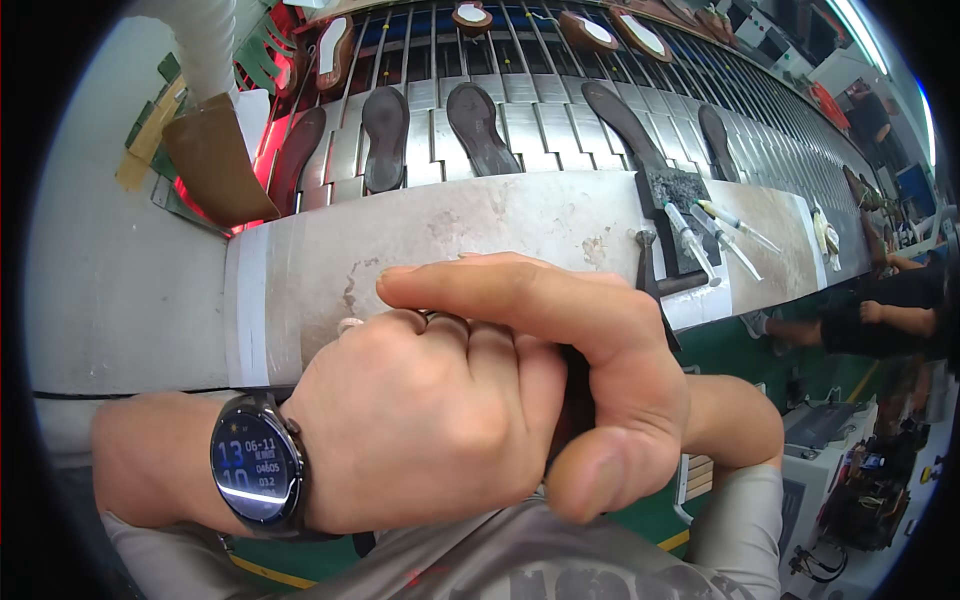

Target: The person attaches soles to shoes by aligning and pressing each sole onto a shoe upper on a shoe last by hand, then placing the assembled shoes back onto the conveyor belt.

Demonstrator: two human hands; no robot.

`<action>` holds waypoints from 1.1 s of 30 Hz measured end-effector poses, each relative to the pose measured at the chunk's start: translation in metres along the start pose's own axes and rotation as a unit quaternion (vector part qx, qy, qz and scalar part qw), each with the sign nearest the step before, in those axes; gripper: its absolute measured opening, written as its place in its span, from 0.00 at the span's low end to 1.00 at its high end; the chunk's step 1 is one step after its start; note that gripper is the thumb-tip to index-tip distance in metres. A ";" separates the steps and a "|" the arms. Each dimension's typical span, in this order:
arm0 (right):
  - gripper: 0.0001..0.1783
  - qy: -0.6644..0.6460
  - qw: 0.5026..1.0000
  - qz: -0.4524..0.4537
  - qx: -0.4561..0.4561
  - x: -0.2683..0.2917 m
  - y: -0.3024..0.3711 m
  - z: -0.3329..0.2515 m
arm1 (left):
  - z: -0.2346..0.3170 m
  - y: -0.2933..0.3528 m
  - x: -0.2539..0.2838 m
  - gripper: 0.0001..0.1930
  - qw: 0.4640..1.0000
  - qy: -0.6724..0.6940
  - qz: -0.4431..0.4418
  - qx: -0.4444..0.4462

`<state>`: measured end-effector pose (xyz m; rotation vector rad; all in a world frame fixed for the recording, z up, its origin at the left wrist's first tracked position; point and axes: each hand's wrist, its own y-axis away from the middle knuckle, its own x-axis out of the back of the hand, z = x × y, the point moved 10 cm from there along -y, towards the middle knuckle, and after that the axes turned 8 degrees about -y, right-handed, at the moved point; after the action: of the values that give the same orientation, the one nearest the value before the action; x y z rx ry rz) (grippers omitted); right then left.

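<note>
Close to me, my left hand [430, 420] is curled into a fist, its back facing up, with a dark round watch [257, 465] at the wrist. My right hand [625, 375] clasps the fist from the right, its fingers lying over the left knuckles and its thumb below. A dark gap shows between the hands; whatever the left fingers may hold is hidden. Beyond them is the pale, stained worktop [470, 215]. Several dark shoe soles, one of them a brown sole [385, 138], lie on the metal slat conveyor [430, 130] past its far edge.
At the worktop's right, several syringes [690, 240] rest on a dark speckled block [675, 190], beside a hammer [647, 265]. Brown cardboard [215, 160] stands at the left. Soles with white tops [335, 45] lie farther back. Another person [885, 320] is at far right.
</note>
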<state>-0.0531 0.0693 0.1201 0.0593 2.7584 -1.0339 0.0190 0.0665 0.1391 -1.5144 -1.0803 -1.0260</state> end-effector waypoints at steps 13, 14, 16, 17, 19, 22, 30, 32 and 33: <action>0.33 0.371 0.916 0.156 0.006 0.065 -0.018 -0.021 | -0.079 0.001 0.000 0.38 0.981 0.022 0.037 0.187; 0.33 0.369 0.917 0.153 0.008 0.070 -0.009 -0.023 | -0.080 0.001 0.000 0.38 0.981 0.020 0.038 0.190; 0.28 0.297 0.944 0.116 -0.088 0.072 0.000 -0.005 | -0.081 -0.005 0.002 0.38 0.978 0.016 0.037 0.206; 0.26 0.274 0.948 0.104 -0.122 0.067 0.001 0.001 | -0.079 -0.010 0.000 0.36 0.979 0.008 0.026 0.201; 0.28 0.305 0.944 0.101 -0.078 0.054 -0.009 -0.006 | -0.078 -0.017 0.000 0.36 0.980 0.010 0.034 0.197; 0.28 0.369 0.924 0.100 -0.026 0.058 -0.015 -0.007 | -0.081 -0.029 0.000 0.33 0.982 0.021 0.047 0.181; 0.26 0.579 0.813 0.053 0.030 0.054 -0.029 -0.018 | -0.089 -0.048 0.000 0.31 0.987 0.029 0.063 0.148; 0.25 0.565 0.822 0.063 0.027 0.057 -0.021 -0.019 | -0.084 -0.048 0.002 0.31 0.989 0.032 0.057 0.134; 0.24 0.535 0.841 0.064 0.047 0.053 -0.010 -0.024 | -0.072 -0.046 0.005 0.31 0.992 0.021 0.063 0.109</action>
<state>-0.1098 0.0761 0.1341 1.1531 3.5208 -1.3808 -0.0307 0.0024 0.1668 -1.3608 -1.0183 -0.8215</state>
